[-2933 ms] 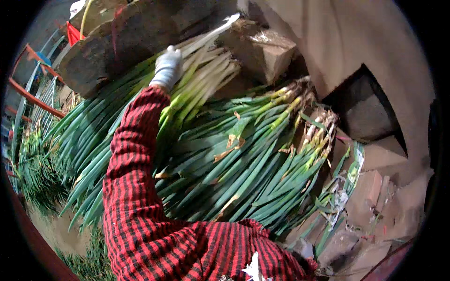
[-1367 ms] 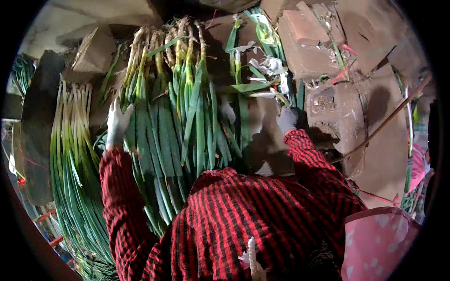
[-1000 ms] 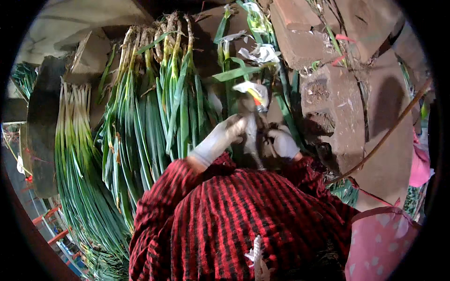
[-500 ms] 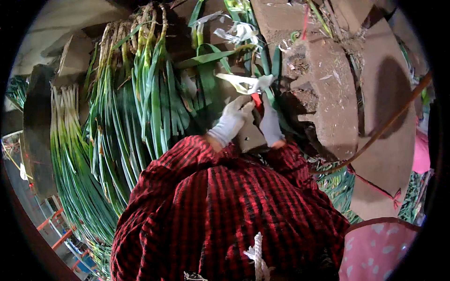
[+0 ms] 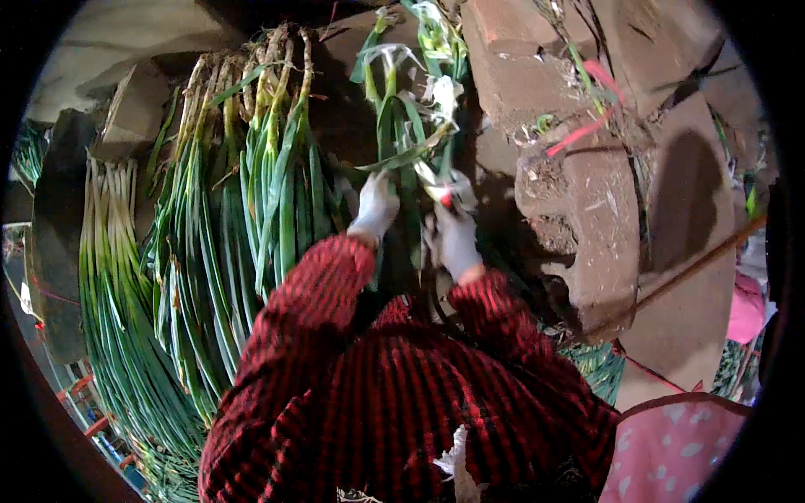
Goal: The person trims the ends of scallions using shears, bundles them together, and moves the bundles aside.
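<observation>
My left hand [image 5: 376,204], in a whitish glove, reaches to the leaves of loose green onions [image 5: 387,126] in front of me; blur hides its fingertips. My right hand [image 5: 454,239], gloved too, is closed beside it on a small white and red thing [image 5: 439,193] whose kind I cannot make out. White peel scraps [image 5: 443,94] hang about the green onions at the far middle. To the left lies a thick row of green onions [image 5: 281,184], brown roots pointing away from me. Further left is a paler, cleaner bunch [image 5: 113,218].
Brown rough blocks [image 5: 591,184] with dirt and scraps stand on the right, a pink ribbon [image 5: 587,126] across them. A brown stick [image 5: 696,267] slants there. More green onions [image 5: 595,369] lie behind the right sleeve. Pink spotted cloth [image 5: 675,448] is at the lower right.
My hands were close together at a white scrap and a red thing; they are now apart, the left one further left. The white scrap no longer spreads wide above them.
</observation>
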A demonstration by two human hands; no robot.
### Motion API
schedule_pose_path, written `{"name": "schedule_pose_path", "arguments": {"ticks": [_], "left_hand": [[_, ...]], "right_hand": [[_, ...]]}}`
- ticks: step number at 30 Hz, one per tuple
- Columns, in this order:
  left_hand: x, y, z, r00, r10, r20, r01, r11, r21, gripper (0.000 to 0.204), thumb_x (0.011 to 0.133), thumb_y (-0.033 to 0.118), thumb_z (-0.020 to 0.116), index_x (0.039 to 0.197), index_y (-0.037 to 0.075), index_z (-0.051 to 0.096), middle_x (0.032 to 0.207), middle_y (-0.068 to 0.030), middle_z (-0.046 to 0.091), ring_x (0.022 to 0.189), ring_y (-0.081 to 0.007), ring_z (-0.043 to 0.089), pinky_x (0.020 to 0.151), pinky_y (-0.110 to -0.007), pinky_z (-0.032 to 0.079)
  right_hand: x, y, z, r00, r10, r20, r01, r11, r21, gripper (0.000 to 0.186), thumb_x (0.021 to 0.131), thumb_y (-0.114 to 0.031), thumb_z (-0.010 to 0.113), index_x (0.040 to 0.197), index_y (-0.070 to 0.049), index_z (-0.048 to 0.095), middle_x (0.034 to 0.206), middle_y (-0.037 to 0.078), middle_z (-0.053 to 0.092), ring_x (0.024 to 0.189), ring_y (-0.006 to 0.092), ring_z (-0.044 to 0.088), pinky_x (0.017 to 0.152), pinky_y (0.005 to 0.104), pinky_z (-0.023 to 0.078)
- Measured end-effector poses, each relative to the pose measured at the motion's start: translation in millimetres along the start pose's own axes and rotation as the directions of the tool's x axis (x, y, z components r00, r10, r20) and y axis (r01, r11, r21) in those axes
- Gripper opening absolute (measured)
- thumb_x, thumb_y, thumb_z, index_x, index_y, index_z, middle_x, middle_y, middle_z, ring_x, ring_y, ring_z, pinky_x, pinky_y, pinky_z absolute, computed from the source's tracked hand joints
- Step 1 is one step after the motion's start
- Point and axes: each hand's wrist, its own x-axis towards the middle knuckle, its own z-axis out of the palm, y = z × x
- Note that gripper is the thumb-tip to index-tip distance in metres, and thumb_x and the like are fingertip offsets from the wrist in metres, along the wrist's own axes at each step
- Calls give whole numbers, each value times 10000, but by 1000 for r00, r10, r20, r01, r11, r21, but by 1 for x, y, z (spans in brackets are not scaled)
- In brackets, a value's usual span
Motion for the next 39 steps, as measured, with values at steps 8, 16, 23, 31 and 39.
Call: {"name": "schedule_pose_path", "arguments": {"ticks": [8, 16, 23, 31, 39], "left_hand": [[239, 68, -226, 954, 292, -74, -195, 412, -890, 286, 922, 151, 563, 1183, 33, 564, 1103, -61, 616, 969, -184, 585, 842, -337, 483], [-8, 71, -179, 968, -117, 223, 239, 710, -663, 501, 914, 349, 634, 1218, -41, 556, 995, -46, 627, 877, -122, 554, 796, -275, 459], [-84, 63, -109, 981, -162, 104, 179, 567, -804, 393, 913, 217, 621, 1215, -27, 559, 1044, -42, 639, 901, -115, 576, 823, -246, 453], [-76, 45, -132, 950, -160, 270, 294, 152, -944, 195, 873, 125, 587, 1003, -14, 627, 910, -76, 641, 807, -189, 599, 743, -317, 471], [46, 14, -222, 914, 308, -263, -398, 562, -725, 203, 951, 165, 505, 1048, 25, 615, 866, -46, 640, 766, -186, 612, 699, -315, 505]], "right_hand": [[112, -167, 157, 709, -404, 578, 695, 542, -472, 303, 910, -347, 575, 817, -64, 628, 711, -16, 589, 680, 105, 550, 635, 276, 415], [18, -38, 26, 852, -377, 363, 518, 506, -690, 177, 787, -148, 610, 818, 23, 582, 694, 88, 567, 671, 228, 565, 617, 380, 438], [-15, 40, -6, 809, -155, 568, 581, 58, -812, 327, 829, -223, 691, 967, 48, 569, 628, 122, 588, 554, 210, 594, 498, 372, 451], [-121, 6, 13, 796, -147, 587, 605, 233, -761, 209, 889, -179, 628, 950, 14, 576, 668, 68, 573, 576, 143, 584, 531, 334, 460], [-177, -18, -29, 805, -386, 451, 572, 302, -763, 179, 904, -165, 594, 953, 6, 604, 656, 32, 572, 545, 105, 537, 476, 282, 427]]}}
